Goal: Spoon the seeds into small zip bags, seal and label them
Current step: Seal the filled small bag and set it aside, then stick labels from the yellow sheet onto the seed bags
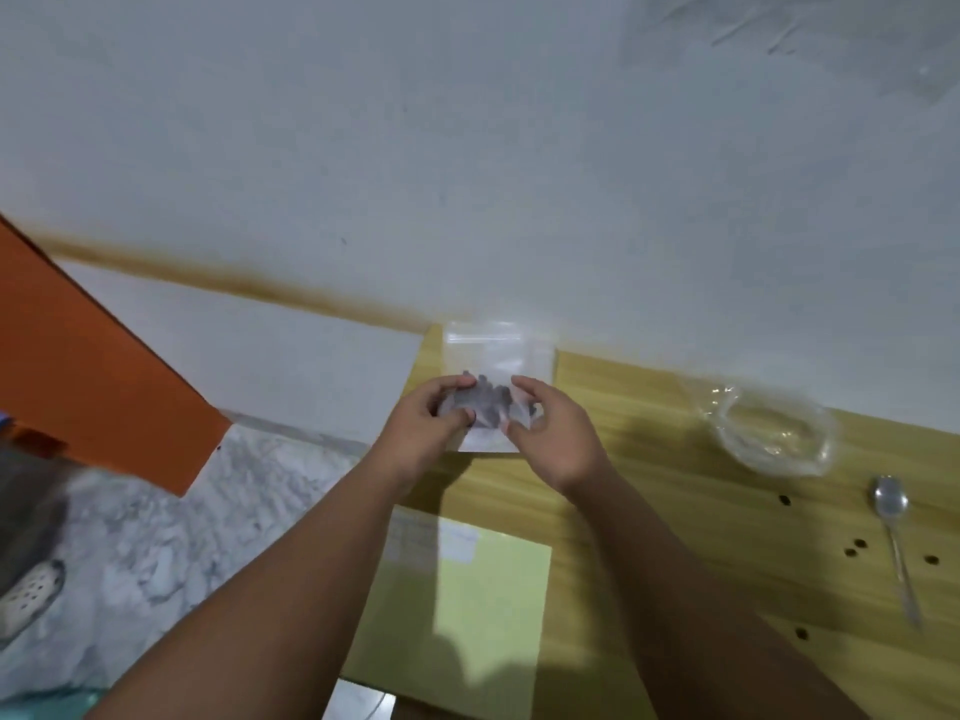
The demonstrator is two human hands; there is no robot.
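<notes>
1. Currently the zip bag (488, 439) is held just above the far left corner of the bench (675, 511). The left hand (423, 433) and the right hand (553, 439) each pinch one side of it between thumb and curled fingers, and the dark seeds (488, 405) are bunched between them.
2. Blur hides the zip strip, so I cannot tell whether it is closed. If it is open, squeezing or tilting the bag would likely spill seeds over the bench's left edge onto the floor.
3. Pressing the seal with a seed caught in the track would probably leave a gap.
4. Stray seeds (857, 544) lie toward the bench's right edge, near the spoon (893, 537). A sweeping forearm could scatter them, or knock the plastic bowl (774, 433) that sits by the far edge.
5. A pale green sheet (493, 589) lies at the near edge, under the arms, and a dragging wrist could crumple it.
</notes>
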